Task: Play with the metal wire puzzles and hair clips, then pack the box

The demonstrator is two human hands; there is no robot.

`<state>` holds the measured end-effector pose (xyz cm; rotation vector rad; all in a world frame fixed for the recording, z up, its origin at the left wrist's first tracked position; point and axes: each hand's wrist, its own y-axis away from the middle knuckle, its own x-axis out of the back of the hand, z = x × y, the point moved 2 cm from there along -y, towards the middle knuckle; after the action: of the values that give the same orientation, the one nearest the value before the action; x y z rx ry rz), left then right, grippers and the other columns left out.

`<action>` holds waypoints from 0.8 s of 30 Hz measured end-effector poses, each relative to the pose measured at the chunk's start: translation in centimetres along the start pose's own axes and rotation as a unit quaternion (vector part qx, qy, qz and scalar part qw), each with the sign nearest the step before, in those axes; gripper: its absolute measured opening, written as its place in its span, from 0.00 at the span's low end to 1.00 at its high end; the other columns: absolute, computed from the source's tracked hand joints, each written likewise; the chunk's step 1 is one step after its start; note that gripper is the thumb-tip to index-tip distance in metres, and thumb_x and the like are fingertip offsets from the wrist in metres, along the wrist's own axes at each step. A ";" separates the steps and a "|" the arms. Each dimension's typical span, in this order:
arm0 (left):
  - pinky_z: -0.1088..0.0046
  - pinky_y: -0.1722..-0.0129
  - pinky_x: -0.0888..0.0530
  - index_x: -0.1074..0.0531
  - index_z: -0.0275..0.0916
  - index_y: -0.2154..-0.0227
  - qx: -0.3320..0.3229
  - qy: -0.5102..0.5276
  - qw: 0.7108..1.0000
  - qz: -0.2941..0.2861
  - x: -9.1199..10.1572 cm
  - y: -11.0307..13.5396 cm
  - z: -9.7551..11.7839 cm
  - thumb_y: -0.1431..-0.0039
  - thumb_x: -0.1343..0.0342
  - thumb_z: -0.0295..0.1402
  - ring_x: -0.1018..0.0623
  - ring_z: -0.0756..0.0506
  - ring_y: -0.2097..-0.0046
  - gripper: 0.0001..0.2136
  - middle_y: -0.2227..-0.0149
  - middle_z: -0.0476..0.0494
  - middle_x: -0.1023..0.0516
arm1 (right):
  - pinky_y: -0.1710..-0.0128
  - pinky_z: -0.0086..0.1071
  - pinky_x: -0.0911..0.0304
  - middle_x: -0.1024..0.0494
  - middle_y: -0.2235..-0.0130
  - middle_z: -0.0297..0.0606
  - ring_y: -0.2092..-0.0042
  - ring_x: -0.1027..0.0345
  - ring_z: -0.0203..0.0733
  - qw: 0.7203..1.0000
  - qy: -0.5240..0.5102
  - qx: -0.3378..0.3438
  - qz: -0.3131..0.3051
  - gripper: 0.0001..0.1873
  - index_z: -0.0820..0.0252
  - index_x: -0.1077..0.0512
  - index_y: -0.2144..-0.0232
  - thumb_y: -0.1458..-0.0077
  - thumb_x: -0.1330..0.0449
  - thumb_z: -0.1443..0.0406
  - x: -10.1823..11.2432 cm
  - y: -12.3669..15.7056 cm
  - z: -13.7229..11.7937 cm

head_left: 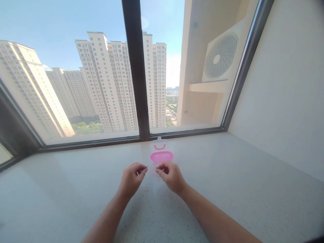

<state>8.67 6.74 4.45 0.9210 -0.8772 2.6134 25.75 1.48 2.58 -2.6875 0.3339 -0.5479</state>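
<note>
Two hands pinching something tiny over a pale stone windowsill

The left hand and right hand have fingertips curled into pinches facing each other; what they grip is too small to tell. A small clear ring lies on the pale speckled stone sill just below the fingers, and a clear plastic box with pink base sits just beyond them. Anything dropped would likely vanish against the speckles.
</note>
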 end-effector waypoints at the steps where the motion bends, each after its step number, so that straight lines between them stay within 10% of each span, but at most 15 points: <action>1: 0.75 0.71 0.33 0.26 0.38 0.74 0.000 0.001 1.000 0.004 0.1 0.0 -0.1 0.48 0.48 0.35 0.29 0.49 0.74 0.09 0.76 0.47 0.25 | 0.77 0.25 0.44 0.27 0.76 0.35 0.78 0.39 0.32 1.000 -0.008 -0.003 -0.004 0.08 0.64 0.28 0.73 0.51 0.42 0.63 0.0 0.0 0.1; 24: 0.75 0.70 0.34 0.28 0.37 0.76 -0.011 0.001 1.000 0.003 -0.3 0.3 0.3 0.47 0.48 0.33 0.30 0.50 0.72 0.07 0.76 0.48 0.27 | 0.81 0.24 0.44 0.30 0.80 0.32 0.81 0.41 0.31 0.993 -0.109 -0.032 -0.042 0.08 0.63 0.31 0.74 0.50 0.43 0.62 0.3 -0.2 0.6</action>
<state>8.96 6.33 4.27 0.9110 -0.9084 2.6036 26.30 1.72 2.26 -2.7995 0.1807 -0.2676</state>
